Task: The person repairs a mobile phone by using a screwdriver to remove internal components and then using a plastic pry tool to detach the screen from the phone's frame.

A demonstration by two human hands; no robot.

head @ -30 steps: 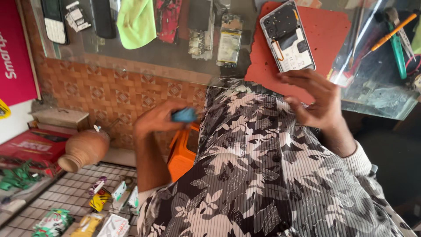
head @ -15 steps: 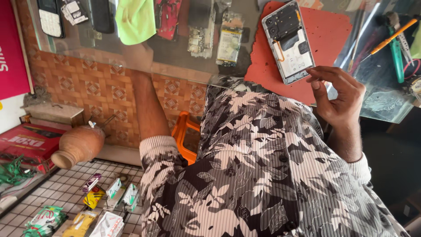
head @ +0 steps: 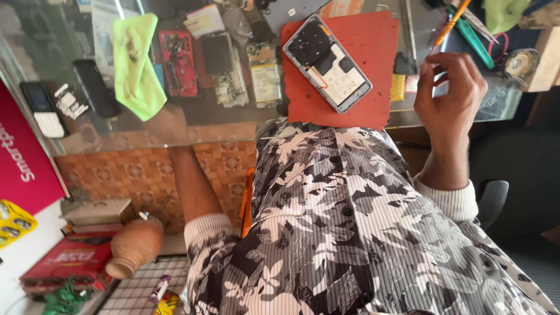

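Grey opened phone (head: 328, 63) (back off) diagonal, top upper-left

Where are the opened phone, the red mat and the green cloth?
opened phone (head: 328, 63), head view, middle of its exposed back.
red mat (head: 373, 55), head view, bare area right of the phone.
green cloth (head: 137, 64), head view, centre of the fabric.
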